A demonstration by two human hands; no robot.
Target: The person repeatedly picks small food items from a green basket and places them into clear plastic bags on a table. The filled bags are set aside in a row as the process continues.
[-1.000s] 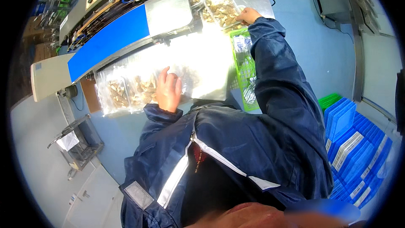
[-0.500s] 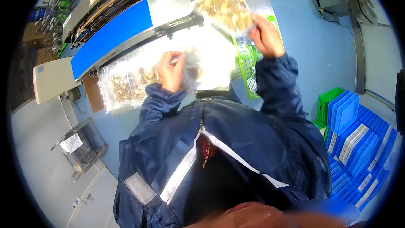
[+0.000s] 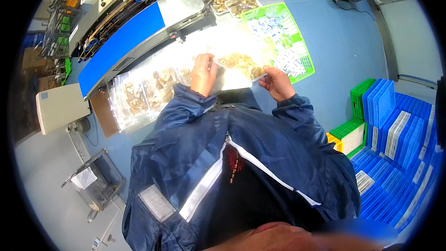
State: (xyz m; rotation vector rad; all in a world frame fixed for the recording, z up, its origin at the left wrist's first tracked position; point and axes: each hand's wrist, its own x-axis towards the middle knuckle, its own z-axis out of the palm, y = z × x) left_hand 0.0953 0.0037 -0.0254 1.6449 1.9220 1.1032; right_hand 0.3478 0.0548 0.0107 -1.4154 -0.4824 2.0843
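Observation:
My right hand (image 3: 277, 83) pinches the right end of a clear plastic tray (image 3: 239, 65) filled with tan and brown pieces that look like dried mushrooms. The tray is low over the glaring white worktop, in front of my body. At the tray's left end is my left hand (image 3: 203, 75), its fingers curled and closed; glare hides what they hold. Clear bags (image 3: 134, 97) of similar brown pieces lie in a row to the left of my left hand, partly covered by my left sleeve.
A green basket (image 3: 304, 60) with small white and blue packets stands at the right. More filled trays (image 3: 242, 4) sit behind it. A machine with a blue belt (image 3: 123, 46) runs along the far left. Blue crates (image 3: 395, 153) are stacked at lower right.
My right hand has brought the tray down and left from above the green basket, uncovering the basket. My left hand has shifted slightly right, to the tray's left end.

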